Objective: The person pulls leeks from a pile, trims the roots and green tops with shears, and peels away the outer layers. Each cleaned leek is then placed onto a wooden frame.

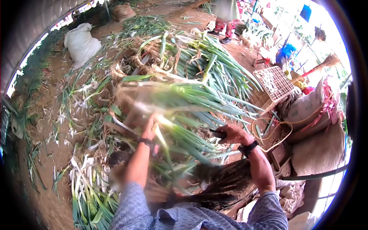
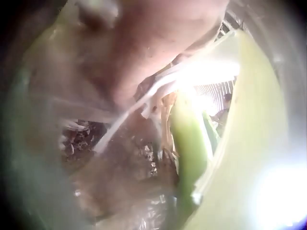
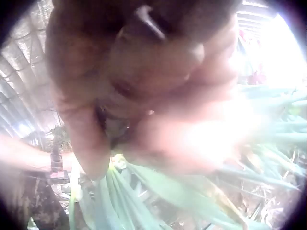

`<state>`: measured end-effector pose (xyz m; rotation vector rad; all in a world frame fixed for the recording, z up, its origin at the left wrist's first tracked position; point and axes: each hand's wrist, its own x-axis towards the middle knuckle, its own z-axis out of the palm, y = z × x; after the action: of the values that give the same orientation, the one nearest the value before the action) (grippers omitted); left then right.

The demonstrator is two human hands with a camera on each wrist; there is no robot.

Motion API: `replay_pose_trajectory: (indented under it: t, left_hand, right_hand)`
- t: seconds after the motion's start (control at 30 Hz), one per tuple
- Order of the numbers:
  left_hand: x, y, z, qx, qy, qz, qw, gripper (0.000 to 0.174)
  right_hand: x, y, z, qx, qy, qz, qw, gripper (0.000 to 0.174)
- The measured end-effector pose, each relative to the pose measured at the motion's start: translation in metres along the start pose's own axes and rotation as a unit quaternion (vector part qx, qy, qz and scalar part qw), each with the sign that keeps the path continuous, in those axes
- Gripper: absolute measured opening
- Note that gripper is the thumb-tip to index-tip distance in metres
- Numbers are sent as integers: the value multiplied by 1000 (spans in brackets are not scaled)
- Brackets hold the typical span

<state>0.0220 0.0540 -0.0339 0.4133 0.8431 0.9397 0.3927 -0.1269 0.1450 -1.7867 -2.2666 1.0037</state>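
Observation:
In the head view my left hand (image 1: 150,125) grips the pale lower part of a bunch of long green onions (image 1: 182,135), whose leaves fan out to the right. That hand fills the top of the left wrist view (image 2: 144,45), blurred, beside a wide pale-green stalk (image 2: 254,124). My right hand (image 1: 235,134) is curled round a dark handled tool (image 1: 217,133) over the leaves; its far end cannot be made out. Close up in the right wrist view, the curled fingers (image 3: 148,72) hide most of the tool, with green leaves (image 3: 168,191) below.
A large onion heap (image 1: 226,63) lies ahead, and a bundle with white stems (image 1: 90,184) at lower left. A plastic crate (image 1: 274,82), sacks (image 1: 316,149) and a yellow cord (image 1: 285,142) are on the right. A white sack (image 1: 82,44) stands at upper left; a person stands at the back.

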Motion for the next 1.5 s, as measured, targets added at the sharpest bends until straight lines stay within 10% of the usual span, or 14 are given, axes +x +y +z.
replay_pose_trajectory:
  t: [0.17, 0.27, 0.37, 0.53, 0.67, 0.77, 0.8, 1.03, 1.2, 1.5]
  left_hand:
    - [-14, -16, 16, 76, -122, -29, 989, 55]
    - [2, -43, -11, 292, -197, 128, 927, 57]
    - [-33, -11, 21, 351, -184, 21, 918, 45]
    - [-53, 20, 46, 674, 142, 148, 710, 30]
    - [-54, 25, 56, 527, 133, 422, 725, 31]
    - [-56, 14, 65, 498, -120, 201, 835, 26]
    - [-60, 12, 68, 589, -112, 173, 781, 20]
    - [-1, -21, -3, 454, 38, 180, 872, 25]
    - [-3, -3, 18, 318, 162, 187, 915, 32]
    - [-16, -4, 41, 142, 76, 92, 983, 24]
  right_hand:
    - [6, -5, 4, 8, 29, -25, 999, 51]
    - [9, -7, 3, 13, 26, -5, 1000, 53]
    - [14, -19, 1, 10, 20, 23, 1000, 52]
    - [30, -13, 13, -11, 29, 22, 999, 48]
    - [41, -14, 17, -50, 20, 13, 998, 44]
    - [49, -24, 17, -70, 10, 21, 997, 42]
    - [53, -29, 16, -67, 14, 22, 997, 42]
    - [64, -30, 15, 41, 159, 53, 985, 47]
    - [62, -51, 17, -19, 68, -27, 997, 44]
    - [72, -59, 9, 10, 102, -31, 994, 37]
